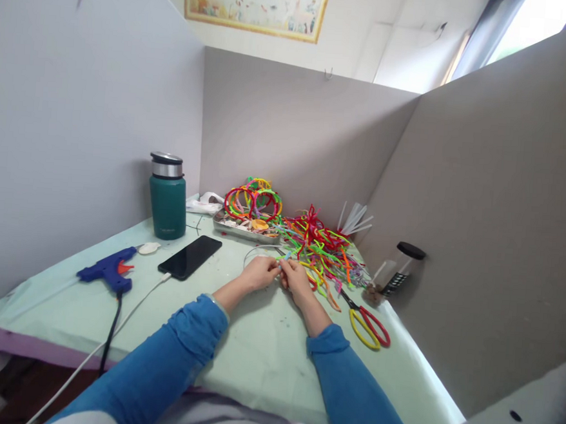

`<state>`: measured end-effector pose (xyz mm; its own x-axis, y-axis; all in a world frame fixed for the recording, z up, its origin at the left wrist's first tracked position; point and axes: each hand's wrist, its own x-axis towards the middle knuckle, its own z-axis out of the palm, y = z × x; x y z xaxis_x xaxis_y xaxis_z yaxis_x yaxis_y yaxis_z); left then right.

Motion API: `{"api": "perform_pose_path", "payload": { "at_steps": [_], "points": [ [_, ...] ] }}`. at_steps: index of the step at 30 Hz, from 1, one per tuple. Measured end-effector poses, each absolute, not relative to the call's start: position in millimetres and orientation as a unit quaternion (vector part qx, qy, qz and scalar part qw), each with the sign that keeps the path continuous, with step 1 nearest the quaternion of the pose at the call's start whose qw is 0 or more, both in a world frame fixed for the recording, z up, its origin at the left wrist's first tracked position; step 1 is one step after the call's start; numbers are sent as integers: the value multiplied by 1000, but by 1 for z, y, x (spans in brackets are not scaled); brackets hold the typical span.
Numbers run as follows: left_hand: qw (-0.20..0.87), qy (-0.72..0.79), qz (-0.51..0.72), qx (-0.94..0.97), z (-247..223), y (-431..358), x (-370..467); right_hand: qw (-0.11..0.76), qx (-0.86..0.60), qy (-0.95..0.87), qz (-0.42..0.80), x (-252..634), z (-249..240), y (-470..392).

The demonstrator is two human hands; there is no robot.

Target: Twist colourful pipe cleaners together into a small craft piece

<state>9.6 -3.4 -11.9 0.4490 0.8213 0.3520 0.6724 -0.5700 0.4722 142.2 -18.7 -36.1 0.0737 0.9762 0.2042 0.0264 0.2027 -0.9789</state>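
Note:
Close together over the middle of the table, my left hand (pixel 261 272) and my right hand (pixel 294 280) meet at their fingertips. Both are closed in a pinch around a short light-blue piece (pixel 288 255), perhaps a pipe cleaner; its lower part is hidden by the fingers. A thin pale hoop (pixel 247 253), like a headband, curves out behind my left hand, and its end is hidden there. Beyond my right hand lies a tangled heap of coloured pipe cleaners (pixel 326 247). Scissors (pixel 365 326) with a red and a yellow handle lie right of my right hand.
At the back, a metal tray (pixel 247 234) carries small pieces and wrapped hoops (pixel 254 203). On the left are a green bottle (pixel 167 207), a black phone (pixel 190 257) with a white cable and a blue glue gun (pixel 109 269). A clear jar (pixel 395 275) stands right, white sticks (pixel 355 219) behind.

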Motion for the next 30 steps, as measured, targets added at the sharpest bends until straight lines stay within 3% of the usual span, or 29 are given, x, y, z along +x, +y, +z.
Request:
{"api": "perform_pose_path", "payload": {
  "at_steps": [17,24,30],
  "points": [
    [131,458,276,835,-16,-4,9,561,-489,-542,390,139,-35,-20],
    [123,454,294,832,-19,-1,9,525,-542,-591,284,141,-37,-20],
    [153,468,287,822,-20,1,10,520,-611,-574,159,171,-11,-22]
  ]
}}
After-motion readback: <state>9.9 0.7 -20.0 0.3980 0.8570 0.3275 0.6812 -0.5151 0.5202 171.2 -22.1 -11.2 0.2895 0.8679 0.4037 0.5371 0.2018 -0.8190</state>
